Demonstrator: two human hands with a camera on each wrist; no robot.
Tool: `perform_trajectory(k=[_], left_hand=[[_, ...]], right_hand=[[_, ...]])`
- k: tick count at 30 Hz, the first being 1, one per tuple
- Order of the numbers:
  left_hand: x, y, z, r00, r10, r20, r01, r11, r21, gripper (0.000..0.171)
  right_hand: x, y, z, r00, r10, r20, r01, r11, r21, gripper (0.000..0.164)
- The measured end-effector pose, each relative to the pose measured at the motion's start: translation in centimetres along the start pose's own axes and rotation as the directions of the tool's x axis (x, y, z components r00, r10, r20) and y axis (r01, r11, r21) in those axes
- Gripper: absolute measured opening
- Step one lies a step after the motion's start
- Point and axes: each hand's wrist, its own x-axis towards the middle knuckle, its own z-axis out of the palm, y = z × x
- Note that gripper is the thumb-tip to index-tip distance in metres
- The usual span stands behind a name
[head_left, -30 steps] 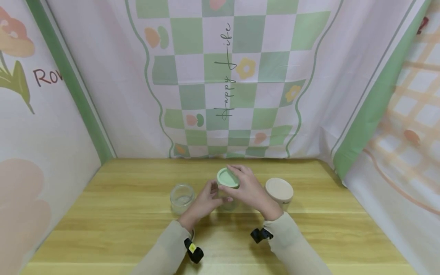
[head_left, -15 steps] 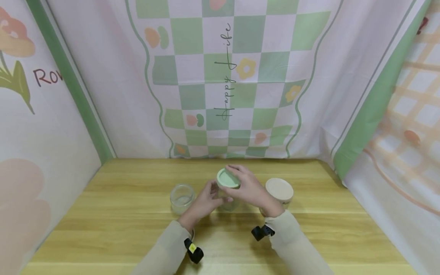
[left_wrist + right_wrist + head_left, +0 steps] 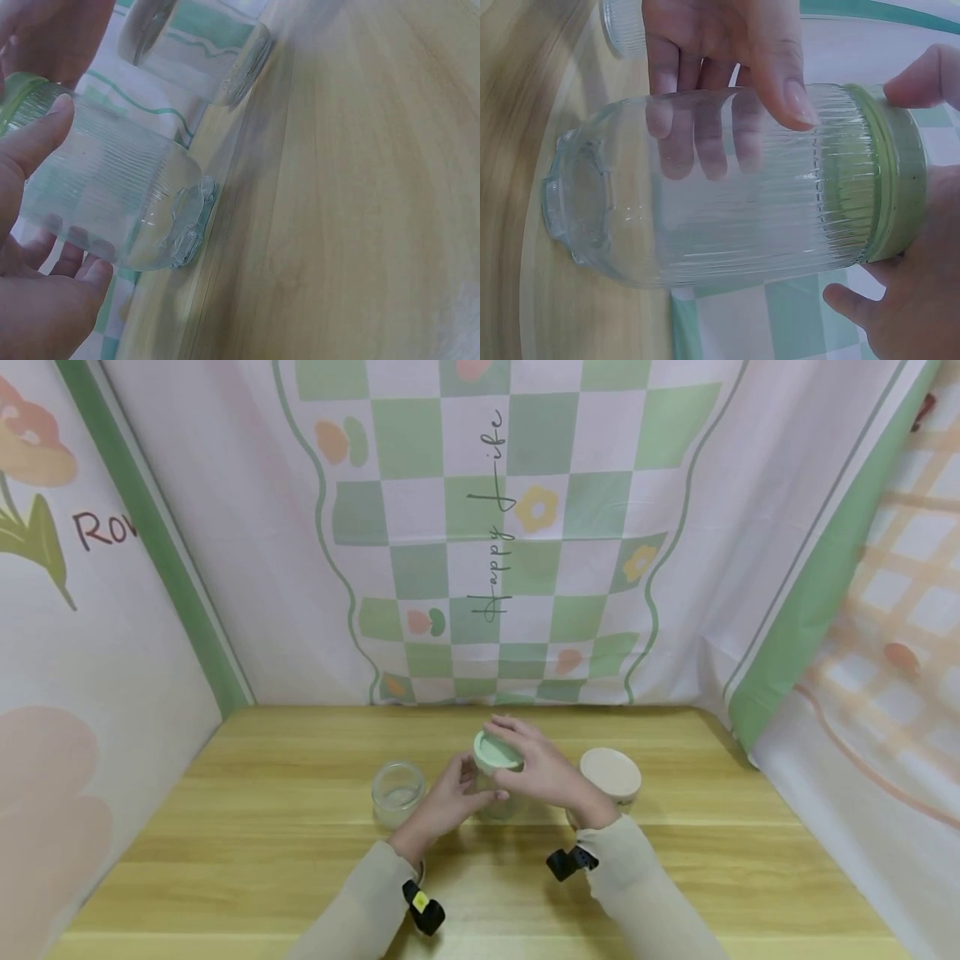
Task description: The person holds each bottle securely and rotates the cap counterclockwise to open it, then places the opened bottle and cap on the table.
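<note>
A clear ribbed glass jar [image 3: 727, 202] stands upright in the middle of the table with a light green lid [image 3: 495, 752] on its mouth. My left hand [image 3: 448, 795] holds the jar by its side, the thumb on the near face and the fingers round the far one. Over the top, my right hand [image 3: 542, 768] grips the lid by its edge, with fingers on the far rim and the thumb on the near rim. Through the glass in the right wrist view, the left fingers [image 3: 709, 146] show and no contents are visible.
Left of the hands stands a lidless glass jar [image 3: 397, 795]. At the right is another glass jar with a beige lid [image 3: 610, 774], partly behind the right wrist. A small round edge [image 3: 420, 870] peeks out by the left cuff. A patterned curtain [image 3: 495, 610] borders the table's back.
My right hand has turned slightly on the green lid, its fingers shifting left along the far rim. The left hand and the other jars have stayed in place.
</note>
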Motion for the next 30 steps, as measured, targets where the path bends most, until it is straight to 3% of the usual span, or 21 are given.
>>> perform_trajectory(k=[5, 10, 20, 30], left_hand=[[-0.1, 0.0, 0.0, 1.0, -0.006, 0.006, 0.006, 1.0, 0.001, 0.09], [-0.2, 0.1, 0.0, 1.0, -0.021, 0.0, 0.021, 1.0, -0.007, 0.09], [-0.2, 0.3, 0.1, 0.999, -0.047, -0.018, 0.047, 0.999, 0.013, 0.089], [-0.2, 0.1, 0.1, 0.998, -0.056, -0.021, 0.056, 0.998, 0.016, 0.09]], right_hand=[[-0.2, -0.1, 0.1, 0.999, 0.033, -0.019, -0.034, 0.999, -0.032, 0.075], [-0.5, -0.5, 0.2, 0.993, 0.04, -0.108, -0.051, 0.993, -0.105, 0.078], [-0.8, -1.6, 0.1, 0.951, 0.024, -0.307, -0.11, 0.957, -0.267, 0.072], [-0.8, -1.5, 0.6, 0.95, -0.004, -0.313, -0.092, 0.952, -0.291, 0.068]])
